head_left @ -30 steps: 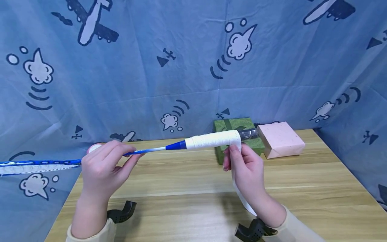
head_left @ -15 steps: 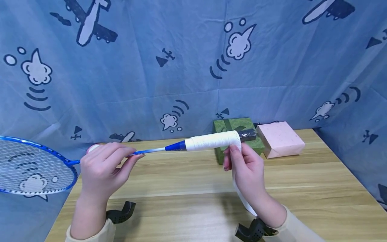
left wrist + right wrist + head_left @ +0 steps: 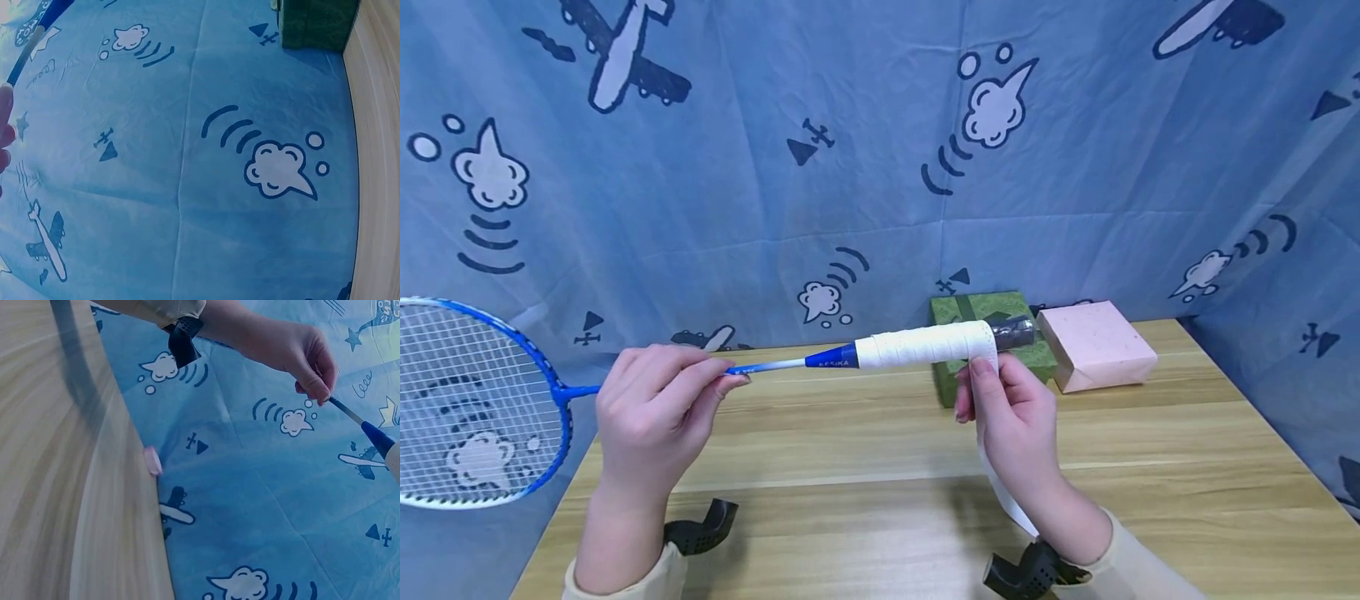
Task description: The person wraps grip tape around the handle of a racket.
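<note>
A blue and white badminton racket [image 3: 831, 358] is held level above the table, its strung head out to the left. My left hand [image 3: 651, 408] pinches the thin shaft between thumb and fingers; the right wrist view shows this left hand [image 3: 306, 359] on the shaft too. White perforated grip tape [image 3: 917, 344] winds round most of the handle, and the dark butt end [image 3: 1015, 332] is bare. With thumb and fingers my right hand [image 3: 1015, 417] pinches the tape just below the handle. The tape's loose tail [image 3: 1003, 496] hangs down beside the right wrist.
Behind the handle, a green box [image 3: 943, 387] with a ribbon print stands at the back of the wooden table [image 3: 850, 533]. A pink box [image 3: 1101, 346] sits to its right. A blue patterned curtain [image 3: 737, 192] hangs behind and beside the table.
The racket has turned about its long axis, so its head has gone from edge-on to showing its strings. Both hands stay nearly in place, and the right still pinches the tape.
</note>
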The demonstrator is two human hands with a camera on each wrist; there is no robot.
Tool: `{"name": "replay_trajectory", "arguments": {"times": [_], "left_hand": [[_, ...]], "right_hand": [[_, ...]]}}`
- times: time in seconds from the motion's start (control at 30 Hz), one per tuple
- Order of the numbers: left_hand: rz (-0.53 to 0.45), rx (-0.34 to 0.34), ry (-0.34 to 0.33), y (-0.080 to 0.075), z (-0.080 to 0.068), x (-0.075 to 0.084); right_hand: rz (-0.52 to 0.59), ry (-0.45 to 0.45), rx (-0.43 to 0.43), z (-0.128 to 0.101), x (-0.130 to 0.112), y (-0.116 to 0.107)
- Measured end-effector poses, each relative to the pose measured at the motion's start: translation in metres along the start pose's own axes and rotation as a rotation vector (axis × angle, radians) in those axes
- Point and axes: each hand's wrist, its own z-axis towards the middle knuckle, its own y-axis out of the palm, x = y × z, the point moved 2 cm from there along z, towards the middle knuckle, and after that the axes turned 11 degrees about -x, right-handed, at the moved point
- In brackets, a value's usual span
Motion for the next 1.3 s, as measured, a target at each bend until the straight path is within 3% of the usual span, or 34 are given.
{"name": "replay_trajectory", "arguments": {"times": [0.37, 0.57, 0.7, 0.93, 1.3], "left_hand": [[-0.016, -0.057, 0.025, 0.0007, -0.0006, -0.001], [0.012, -0.098, 0.01, 0.0024, -0.0013, -0.0039], [0.019, -0.09, -0.003, 0.0029, -0.003, -0.0047], [-0.035, -0.102, -0.005, 0.0023, -0.0044, -0.0052], [-0.088, -0.158, 0.026, 0.0016, -0.004, -0.0058]], "right_hand": [[0.055, 0.003, 0.013, -0.0001, -0.0014, 0.0033], [0.053, -0.018, 0.011, -0.0009, -0.0005, 0.0026], [0.065, -0.026, 0.002, -0.0009, -0.0004, 0.0016], [0.007, -0.016, -0.029, -0.0006, -0.0006, 0.0001], [0.028, -0.019, -0.035, -0.0003, 0.003, 0.0003]]}}
